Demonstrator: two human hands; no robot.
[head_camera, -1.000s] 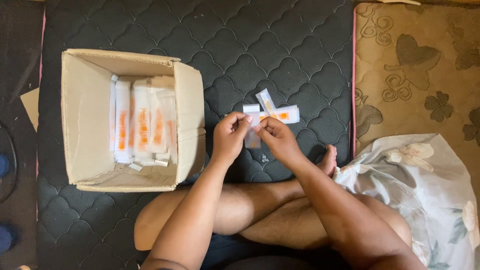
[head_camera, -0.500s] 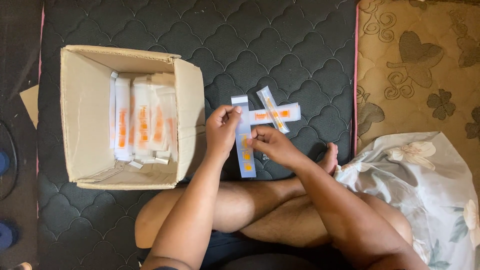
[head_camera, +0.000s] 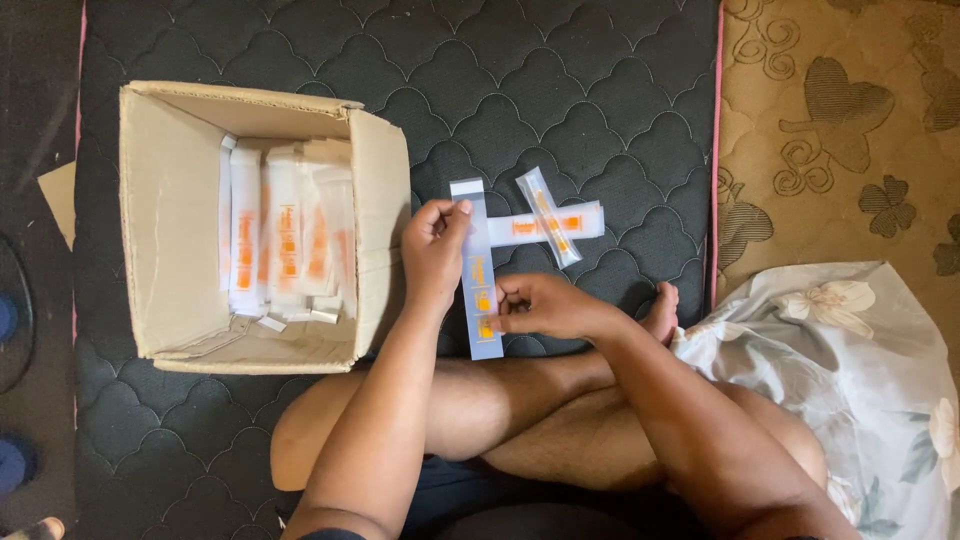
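You sit cross-legged on a dark quilted mat (head_camera: 560, 90), both hands on one long white-and-orange strip (head_camera: 478, 270) that runs from 12 to 6 o'clock just beyond your knees. Your left hand (head_camera: 435, 255) pinches the strip near its top end; your right hand (head_camera: 545, 305) pinches it low on its right edge, fingers curled. Two more strips (head_camera: 550, 220) lie crossed on the mat at 1 o'clock from your hands, one level, one slanted over it, the level one's left end touching the held strip. That makes three strips out of the box (head_camera: 170, 230).

The open cardboard box stands at 9 o'clock, its near flap just beside your left hand, with a row of the same strips packed upright inside, too blurred to count. The mat lies bare toward 12 o'clock. At 3 o'clock the mat ends at a pink edge (head_camera: 716, 150) against a tan patterned rug (head_camera: 850, 120); a floral cloth (head_camera: 850, 380) lies at 4 o'clock by your foot (head_camera: 662, 310).
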